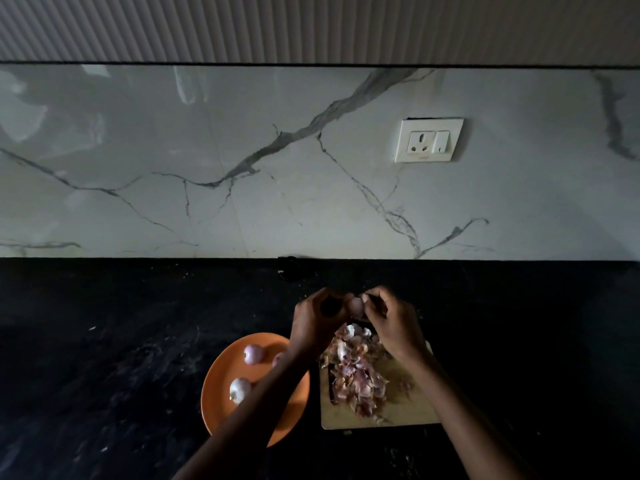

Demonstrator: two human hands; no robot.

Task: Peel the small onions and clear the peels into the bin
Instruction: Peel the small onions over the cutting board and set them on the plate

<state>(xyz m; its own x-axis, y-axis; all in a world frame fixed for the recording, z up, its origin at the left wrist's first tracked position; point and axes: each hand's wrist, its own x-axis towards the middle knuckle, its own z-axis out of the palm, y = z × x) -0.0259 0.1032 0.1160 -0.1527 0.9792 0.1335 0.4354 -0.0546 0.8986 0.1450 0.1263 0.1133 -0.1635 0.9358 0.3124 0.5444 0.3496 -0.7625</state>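
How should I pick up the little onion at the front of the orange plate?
Come straight down from above and pinch the onion across its round middle with fingertips. It lies on its side on the orange plate, root end toward the plate's front edge, apart from the others. The plate is shallow, so nothing blocks a top grip. The person's left forearm crosses just right of it, so I'd approach from the left.

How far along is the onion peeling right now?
Done: a pile of peels lies on the cutting board, and onions sit on the orange plate. In hand: the left hand and right hand hold one onion. Left: clearing the peels; no bin is in view.
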